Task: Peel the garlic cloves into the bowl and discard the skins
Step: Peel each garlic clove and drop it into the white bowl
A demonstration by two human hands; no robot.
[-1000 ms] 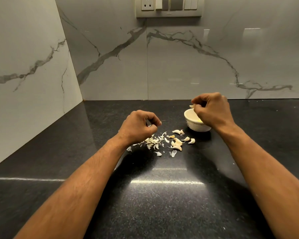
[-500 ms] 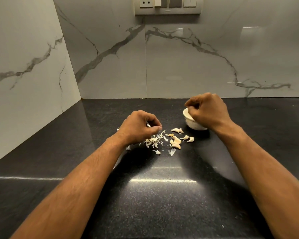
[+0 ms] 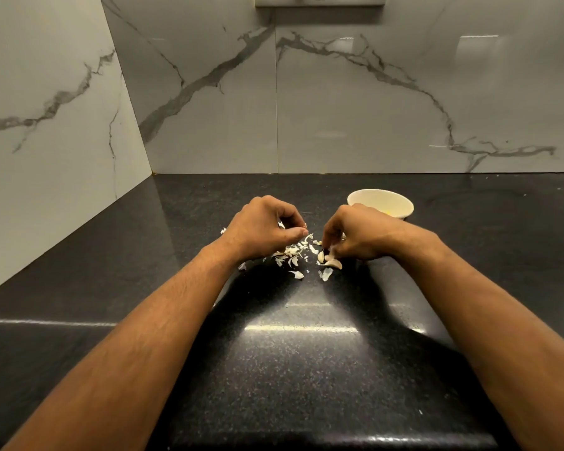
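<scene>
A small white bowl (image 3: 381,203) stands on the black counter, just behind my right hand. My right hand (image 3: 355,234) reaches down onto the garlic cloves (image 3: 331,262), its fingertips pinching one of them. My left hand (image 3: 267,227) hovers over a pile of papery garlic skins (image 3: 292,255), fingers curled with thumb against forefinger; a sliver of skin seems caught at the tips. More skin scraps (image 3: 325,273) lie in front of the cloves.
The black speckled counter (image 3: 300,353) stretches towards me with a rounded front edge. Marble-patterned walls (image 3: 339,109) close off the back and the left side. A switch plate sits high on the back wall.
My right hand left the bowl and came down to the left onto the cloves. The left hand stayed over the skins. The camera tipped downward.
</scene>
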